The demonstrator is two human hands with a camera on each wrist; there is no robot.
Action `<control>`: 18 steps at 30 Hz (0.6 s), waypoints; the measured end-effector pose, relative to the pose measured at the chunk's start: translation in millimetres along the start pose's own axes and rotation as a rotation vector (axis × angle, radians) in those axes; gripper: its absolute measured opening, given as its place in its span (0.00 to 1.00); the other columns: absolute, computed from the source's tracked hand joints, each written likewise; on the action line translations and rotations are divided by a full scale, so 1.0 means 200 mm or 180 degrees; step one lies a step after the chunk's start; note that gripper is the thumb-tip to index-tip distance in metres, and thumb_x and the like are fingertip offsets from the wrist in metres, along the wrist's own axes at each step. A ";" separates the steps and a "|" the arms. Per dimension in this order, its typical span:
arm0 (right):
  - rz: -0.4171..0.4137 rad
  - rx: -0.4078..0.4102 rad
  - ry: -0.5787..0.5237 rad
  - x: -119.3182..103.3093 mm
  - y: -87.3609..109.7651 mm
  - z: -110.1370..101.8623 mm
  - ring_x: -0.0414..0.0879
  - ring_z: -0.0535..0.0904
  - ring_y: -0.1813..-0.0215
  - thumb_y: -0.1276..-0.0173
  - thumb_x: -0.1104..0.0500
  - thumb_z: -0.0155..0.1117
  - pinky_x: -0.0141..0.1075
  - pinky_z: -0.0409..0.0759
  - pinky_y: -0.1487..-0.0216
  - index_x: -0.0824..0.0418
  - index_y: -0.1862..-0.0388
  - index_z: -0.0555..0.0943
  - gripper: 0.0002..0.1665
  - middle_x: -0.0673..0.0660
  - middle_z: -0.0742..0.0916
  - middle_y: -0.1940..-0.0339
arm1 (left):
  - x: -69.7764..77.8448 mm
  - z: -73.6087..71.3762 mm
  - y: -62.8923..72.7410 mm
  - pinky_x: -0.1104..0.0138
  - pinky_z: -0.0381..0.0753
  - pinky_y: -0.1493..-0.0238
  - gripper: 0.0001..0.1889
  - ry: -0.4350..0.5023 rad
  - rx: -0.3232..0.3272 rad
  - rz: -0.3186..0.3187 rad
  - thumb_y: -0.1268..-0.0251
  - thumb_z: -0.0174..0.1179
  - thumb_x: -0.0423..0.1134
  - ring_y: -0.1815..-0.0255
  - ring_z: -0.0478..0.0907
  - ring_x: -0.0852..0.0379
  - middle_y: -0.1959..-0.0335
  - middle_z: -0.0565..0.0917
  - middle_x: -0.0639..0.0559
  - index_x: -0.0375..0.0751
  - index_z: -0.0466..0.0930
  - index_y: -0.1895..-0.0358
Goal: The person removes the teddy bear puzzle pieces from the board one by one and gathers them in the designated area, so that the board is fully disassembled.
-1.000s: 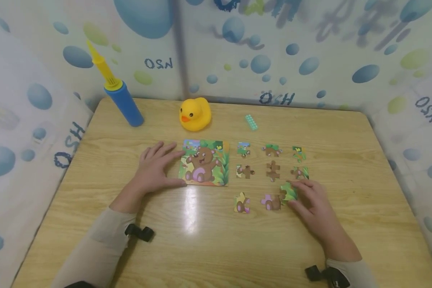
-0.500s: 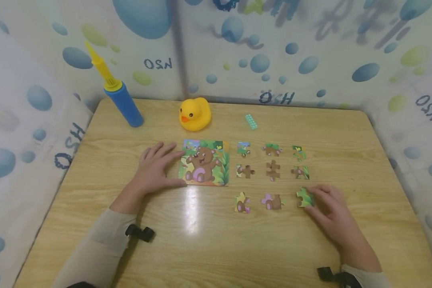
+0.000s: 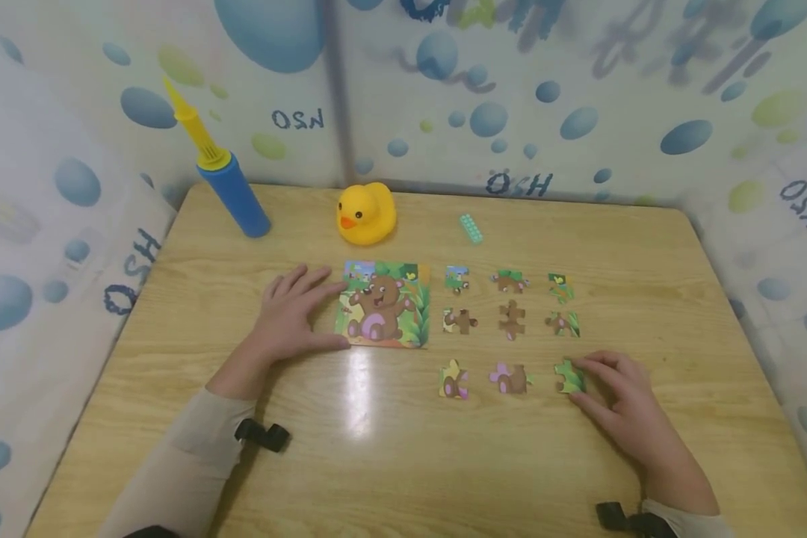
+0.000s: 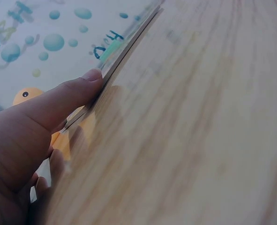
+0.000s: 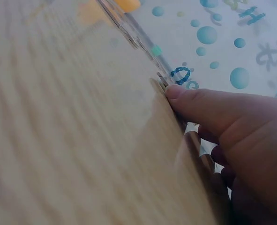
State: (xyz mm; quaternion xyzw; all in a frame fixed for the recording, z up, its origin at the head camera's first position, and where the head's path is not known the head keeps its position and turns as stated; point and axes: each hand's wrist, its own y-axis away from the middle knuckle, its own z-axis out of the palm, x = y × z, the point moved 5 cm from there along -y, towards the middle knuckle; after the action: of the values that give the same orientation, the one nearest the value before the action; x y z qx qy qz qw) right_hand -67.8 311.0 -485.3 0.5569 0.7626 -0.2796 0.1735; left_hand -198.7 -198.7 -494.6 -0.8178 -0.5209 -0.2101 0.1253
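My left hand (image 3: pixel 288 317) lies spread on the table at the left of a square bear picture board (image 3: pixel 382 305). Its index finger and thumb touch the board's left side; in the left wrist view the thumb (image 4: pixel 65 96) rests at the board's thin edge. Right of the board, loose jigsaw puzzle pieces lie in three rows. At the right end of the nearest row, my right hand (image 3: pixel 622 396) pinches a green leaf puzzle piece (image 3: pixel 566 377) between thumb and index finger, flat at the table. Beside it lies a brown and purple puzzle piece (image 3: pixel 511 379).
A yellow rubber duck (image 3: pixel 366 214) sits behind the board. At the back left stands a blue and yellow hand pump (image 3: pixel 234 190). A small mint-green studded block (image 3: pixel 471 229) lies behind the pieces. A patterned wall sheet (image 3: pixel 403 97) borders the wooden table (image 3: pixel 403 471).
My right hand has moved right with the green leaf piece, away from the brown and purple one, then slightly nearer to me. The left hand and board have stayed put.
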 end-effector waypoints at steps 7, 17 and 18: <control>-0.0010 0.0056 0.0014 0.00 -0.01 -0.01 0.58 0.69 0.39 0.49 0.69 0.86 0.33 0.56 0.39 0.63 0.40 0.87 0.34 0.63 0.82 0.42 | 0.00 0.00 -0.01 0.33 0.35 0.21 0.54 0.0003 -0.0015 0.0007 0.52 0.77 0.73 0.13 0.41 0.34 0.14 0.58 0.47 0.57 0.72 0.20; 0.0580 0.0195 -0.0176 0.02 -0.04 -0.01 0.61 0.71 0.34 0.35 0.63 0.80 0.49 0.64 0.32 0.64 0.39 0.84 0.26 0.64 0.84 0.39 | 0.00 -0.01 -0.01 0.33 0.35 0.21 0.54 -0.0014 0.0073 0.0002 0.48 0.74 0.74 0.13 0.41 0.35 0.14 0.59 0.48 0.56 0.68 0.18; 0.0662 0.0284 -0.0179 0.02 -0.05 -0.02 0.57 0.73 0.34 0.32 0.62 0.78 0.42 0.65 0.32 0.63 0.40 0.85 0.23 0.63 0.85 0.40 | 0.00 -0.01 -0.02 0.33 0.36 0.21 0.54 -0.0033 0.0101 -0.0001 0.47 0.73 0.74 0.13 0.42 0.35 0.14 0.59 0.48 0.57 0.67 0.17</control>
State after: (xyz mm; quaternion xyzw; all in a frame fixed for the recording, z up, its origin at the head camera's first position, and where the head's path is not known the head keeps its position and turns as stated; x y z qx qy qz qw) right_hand -78.8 314.6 -482.0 0.6321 0.6824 -0.3092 0.1980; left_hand -203.0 -197.5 -492.7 -0.8167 -0.5250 -0.1977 0.1356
